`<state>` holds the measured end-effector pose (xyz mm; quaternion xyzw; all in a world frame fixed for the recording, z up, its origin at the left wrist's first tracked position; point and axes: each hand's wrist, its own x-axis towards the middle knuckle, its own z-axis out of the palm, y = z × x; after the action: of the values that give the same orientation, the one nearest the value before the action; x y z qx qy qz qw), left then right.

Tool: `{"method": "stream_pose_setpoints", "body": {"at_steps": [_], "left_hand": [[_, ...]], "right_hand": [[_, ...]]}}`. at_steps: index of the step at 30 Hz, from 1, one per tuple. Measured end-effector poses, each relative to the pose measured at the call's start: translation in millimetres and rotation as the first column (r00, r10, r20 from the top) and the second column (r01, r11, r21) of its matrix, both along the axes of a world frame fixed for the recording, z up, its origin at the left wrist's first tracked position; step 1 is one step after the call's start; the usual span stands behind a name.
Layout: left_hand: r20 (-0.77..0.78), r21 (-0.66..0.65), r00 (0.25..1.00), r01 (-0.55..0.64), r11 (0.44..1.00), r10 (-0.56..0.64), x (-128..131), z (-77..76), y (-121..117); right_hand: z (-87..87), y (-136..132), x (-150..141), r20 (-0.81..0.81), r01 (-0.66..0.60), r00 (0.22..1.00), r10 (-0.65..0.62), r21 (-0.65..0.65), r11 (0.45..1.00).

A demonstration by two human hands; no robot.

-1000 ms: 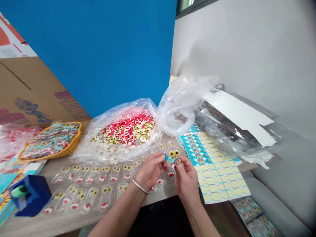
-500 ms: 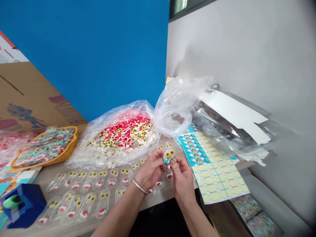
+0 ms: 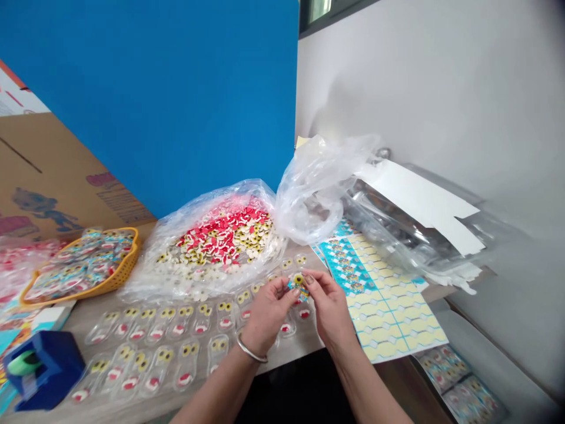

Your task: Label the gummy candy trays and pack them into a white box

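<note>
Between my two hands, just above the table's front edge, is a small clear plastic blister pack (image 3: 299, 281) with a yellow eye piece and a blue printed sticker on it. My left hand (image 3: 274, 306), with a bangle at the wrist, pinches its left side between thumb and fingers. My right hand (image 3: 327, 297) grips its upper right side, thumb on the front. The fingers hide part of the pack. Rows of open clear blister packs (image 3: 182, 321) lie to the left, each with yellow eyes and a red-and-white mouth piece. Beside my right hand lies a sticker sheet (image 3: 391, 312), partly peeled.
A clear bag (image 3: 220, 235) of loose red, white and yellow pieces lies behind the packs. At left stand a yellow basket (image 3: 126, 262) of stickered packs and a blue tape dispenser (image 3: 53, 368). Plastic bags and white card (image 3: 419, 194) sit at right. More packs (image 3: 472, 400) are lower right.
My hands have turned the pack and shifted their fingers on it. My right fingers now cover its upper right part, where both eyes showed before.
</note>
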<state>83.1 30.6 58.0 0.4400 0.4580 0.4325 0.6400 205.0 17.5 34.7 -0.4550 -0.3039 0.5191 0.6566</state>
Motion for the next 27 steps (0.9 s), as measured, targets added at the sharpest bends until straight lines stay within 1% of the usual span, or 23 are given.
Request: {"method": "stream_pose_setpoints", "body": {"at_steps": [3,5,8,13,16,21,24,27], "left_hand": [[0.025,-0.006,1.0,-0.007,1.0,0.007,1,-1.2,-2],[0.023,0.003,1.0,-0.004,1.0,0.004,0,-1.3,-2],[-0.021,0.02,0.999,-0.024,1.0,0.024,-2,-1.1,-2],[-0.099,0.049,0.992,-0.073,0.996,0.077,-4,-2.3,-2],[-0.113,0.056,0.991,-0.065,0.996,0.071,-6,-5.1,-3],[-0.088,0.031,0.996,-0.018,0.999,0.02,-10,-9.8,-5],[-0.069,0.031,0.997,-0.019,0.999,0.021,-9,-12.6,-5],[-0.029,-0.009,0.999,-0.033,0.999,0.033,-8,-14.9,-4]], "right_hand": [[0.8,2,2,-0.001,0.022,1.0,-0.022,-0.014,1.0],[0.5,1,3,0.063,0.011,0.998,-0.01,-0.005,1.0],[1.0,-2,4,0.168,-0.016,0.986,0.013,0.017,1.0],[3.1,-5,1,0.315,-0.003,0.949,-0.006,0.028,1.0],[3.6,-5,1,0.385,-0.001,0.923,-0.012,0.033,0.999],[7.1,-6,2,0.443,-0.083,0.895,0.058,0.036,0.996],[8.8,-6,3,0.484,-0.085,0.874,0.05,0.051,0.995],[6.9,-6,2,0.439,-0.087,0.896,0.064,0.031,0.996]]}}
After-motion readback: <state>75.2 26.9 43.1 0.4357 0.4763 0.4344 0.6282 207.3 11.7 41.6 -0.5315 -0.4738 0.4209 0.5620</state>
